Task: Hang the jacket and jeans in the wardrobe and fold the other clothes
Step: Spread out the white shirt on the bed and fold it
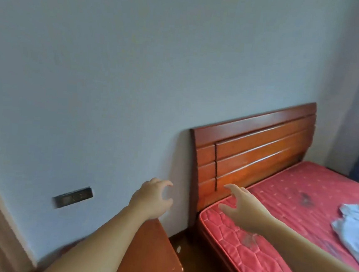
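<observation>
We reach out with both hands empty: the left hand [152, 195], fingers loosely curled, hangs over the bedside cabinet [153, 253]; the right hand [239, 203], fingers spread, stretches above the red mattress [276, 209] near the headboard [253, 151]. We judge ourselves between garments, turning toward the bed for one to fold. A crumpled pale grey garment [355, 227] lies at the mattress's right edge (jacket, jeans and wardrobe are out of view). The next move calls for reaching well right to grasp it.
</observation>
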